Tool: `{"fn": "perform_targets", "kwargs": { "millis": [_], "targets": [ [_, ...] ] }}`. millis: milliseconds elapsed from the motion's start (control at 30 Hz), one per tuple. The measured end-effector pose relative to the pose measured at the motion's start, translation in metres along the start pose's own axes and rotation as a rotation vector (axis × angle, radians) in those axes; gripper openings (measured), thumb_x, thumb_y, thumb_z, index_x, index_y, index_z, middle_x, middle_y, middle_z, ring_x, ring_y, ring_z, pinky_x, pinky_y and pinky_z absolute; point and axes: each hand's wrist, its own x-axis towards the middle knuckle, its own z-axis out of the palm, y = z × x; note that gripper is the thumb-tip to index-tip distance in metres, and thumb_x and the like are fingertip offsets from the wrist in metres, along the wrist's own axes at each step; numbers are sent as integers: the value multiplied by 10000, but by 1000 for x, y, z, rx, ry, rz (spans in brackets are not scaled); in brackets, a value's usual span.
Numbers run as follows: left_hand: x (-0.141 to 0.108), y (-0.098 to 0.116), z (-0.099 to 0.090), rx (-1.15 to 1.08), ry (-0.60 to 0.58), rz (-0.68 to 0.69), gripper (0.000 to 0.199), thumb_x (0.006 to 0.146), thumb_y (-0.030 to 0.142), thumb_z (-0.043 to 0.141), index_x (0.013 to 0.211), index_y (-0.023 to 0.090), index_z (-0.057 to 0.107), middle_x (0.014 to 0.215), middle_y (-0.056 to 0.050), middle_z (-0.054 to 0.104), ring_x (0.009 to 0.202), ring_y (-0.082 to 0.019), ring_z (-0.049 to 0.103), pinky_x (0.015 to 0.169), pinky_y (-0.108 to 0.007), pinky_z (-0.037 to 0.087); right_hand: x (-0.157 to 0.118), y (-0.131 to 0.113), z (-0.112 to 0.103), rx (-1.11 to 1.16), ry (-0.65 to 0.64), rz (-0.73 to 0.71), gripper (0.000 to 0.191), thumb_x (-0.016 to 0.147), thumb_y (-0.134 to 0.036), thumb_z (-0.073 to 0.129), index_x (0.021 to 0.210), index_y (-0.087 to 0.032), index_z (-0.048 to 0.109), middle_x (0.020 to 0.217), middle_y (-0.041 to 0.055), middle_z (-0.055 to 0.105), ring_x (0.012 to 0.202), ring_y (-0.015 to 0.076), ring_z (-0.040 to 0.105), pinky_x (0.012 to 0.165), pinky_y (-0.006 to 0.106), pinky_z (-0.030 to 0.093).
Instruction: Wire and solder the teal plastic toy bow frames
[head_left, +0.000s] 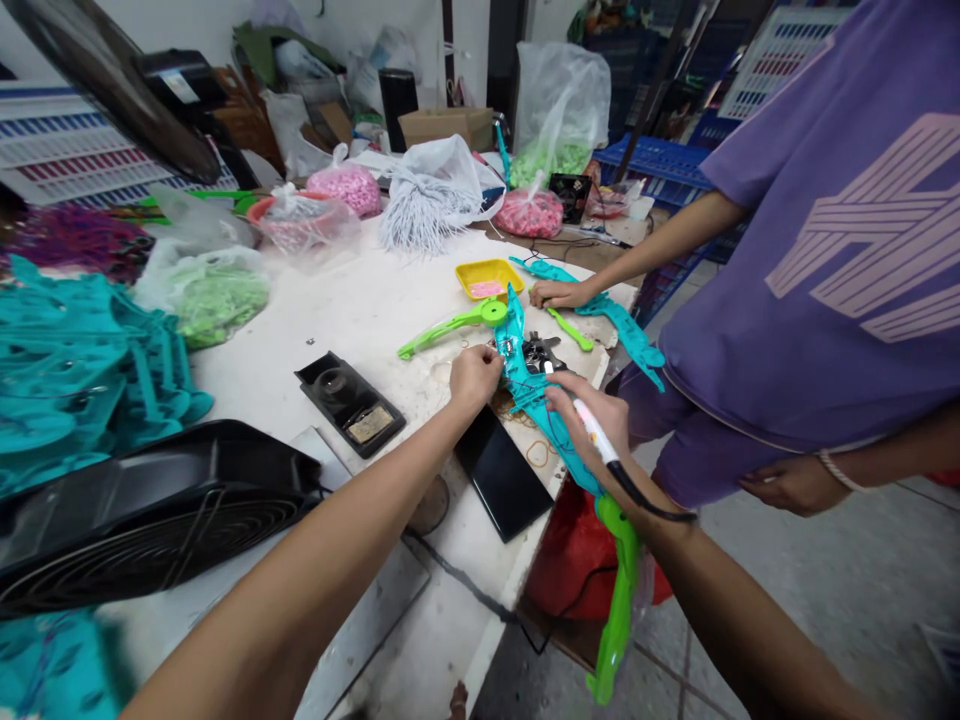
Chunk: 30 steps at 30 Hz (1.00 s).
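Observation:
My right hand (600,415) is closed around a soldering iron (591,428) with a white handle and black cord. Its front end points at a teal plastic toy shell (551,425), which lies across the table corner with small metal parts and thin wires inside. Bright green arms, one on the table (450,328) and one hanging past the edge (619,600), extend from the shell. My left hand (476,378) is pinched at the shell's left side; what its fingertips hold is too small to name. Below my hands lies a black phone (502,472).
A black soldering stand with sponge (351,402) sits left. A black fan (157,510) and stacked teal shells (82,370) fill the near left. A person in purple (817,260) stands right, one hand (559,293) near another teal shell (630,335). Behind is a yellow tray (465,272).

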Motion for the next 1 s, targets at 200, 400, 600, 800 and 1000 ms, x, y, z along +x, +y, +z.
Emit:
{"fn": "perform_targets", "kwargs": {
  "millis": [200, 400, 600, 800, 1000],
  "targets": [
    [1, -3, 0, -39, -16, 13, 149, 820, 236, 566, 789, 182, 701, 793, -48, 711, 742, -176, 639, 661, -250, 441, -26, 19, -16, -404, -136, -275, 349, 848, -436, 636, 1122, -221, 658, 986, 104, 717, 922, 266, 682, 822, 374, 550],
    [4, -5, 2, -109, 1, 30, 148, 808, 200, 552, 752, 170, 685, 763, -48, 691, 737, -173, 627, 697, -259, 450, -36, 27, -16, -499, -262, -329, 381, 880, -378, 591, 1211, -191, 583, 1060, 132, 684, 1061, 304, 629, 890, 433, 534],
    [1, -6, 3, -255, -15, 48, 141, 800, 227, 570, 697, 161, 642, 648, -8, 617, 633, -140, 571, 615, -233, 420, -36, 26, -15, -478, -228, -346, 323, 895, -317, 574, 1190, -187, 592, 1041, 119, 685, 1047, 283, 631, 884, 412, 540],
    [-18, 6, -14, -466, -123, 88, 152, 763, 244, 639, 647, 148, 620, 575, 28, 532, 553, -98, 463, 562, -218, 355, -7, 12, -20, -251, -54, -294, 267, 911, -229, 540, 1166, -215, 618, 1072, 90, 683, 1025, 226, 643, 927, 357, 522],
    [-24, 13, -27, -536, -266, 162, 122, 736, 230, 666, 665, 141, 621, 603, 28, 525, 565, -93, 429, 565, -226, 326, 37, 0, 1, 21, -158, -197, 326, 858, -204, 579, 1182, -235, 599, 1053, 55, 682, 1009, 207, 649, 928, 342, 504]
  ]
}}
